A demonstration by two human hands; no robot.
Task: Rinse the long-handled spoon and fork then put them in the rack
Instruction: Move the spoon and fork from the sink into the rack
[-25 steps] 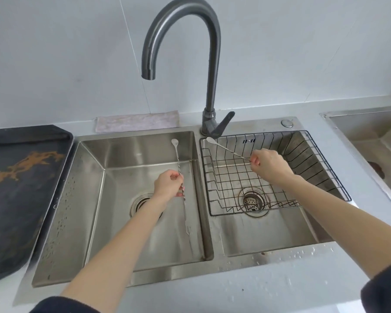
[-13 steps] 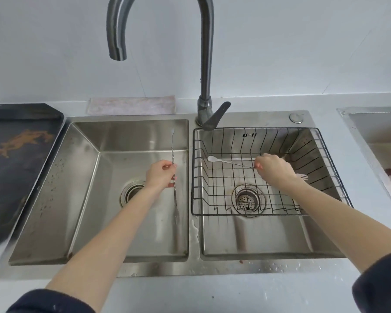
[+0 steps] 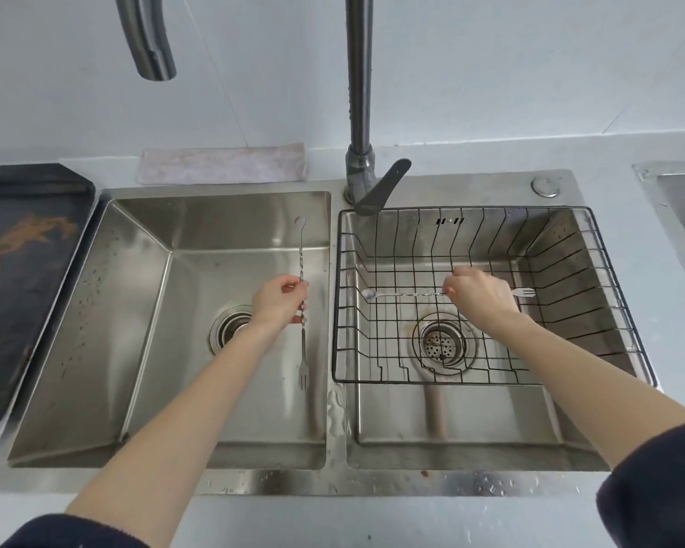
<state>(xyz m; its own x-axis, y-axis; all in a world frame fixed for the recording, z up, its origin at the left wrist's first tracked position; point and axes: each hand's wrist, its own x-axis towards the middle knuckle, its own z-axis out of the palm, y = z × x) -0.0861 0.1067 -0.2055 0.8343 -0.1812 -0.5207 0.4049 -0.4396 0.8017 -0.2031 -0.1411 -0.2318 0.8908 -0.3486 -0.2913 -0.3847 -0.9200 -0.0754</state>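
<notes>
Two long, thin steel utensils with twisted handles are in view, each with a small spoon bowl at one end and a fork at the other. My left hand (image 3: 277,302) grips the first utensil (image 3: 303,350) at mid-handle over the left basin (image 3: 135,310); it runs front to back, fork end nearest me. My right hand (image 3: 483,296) pinches the second utensil (image 3: 404,294), which lies level, left to right, low inside the black wire rack (image 3: 451,383) in the right basin. Its spoon end points left and its fork end sticks out past my hand on the right.
The dark faucet (image 3: 360,112) rises behind the divider, its spout (image 3: 151,53) hanging over the left basin with no water running. A black tray (image 3: 16,290) lies on the left, a folded cloth (image 3: 222,164) sits against the wall, and another steel sink (image 3: 681,199) is at the far right.
My right hand has lowered its utensil from a raised tilt at the rack's back to level and deep in the rack. My left hand keeps its utensil over the left basin.
</notes>
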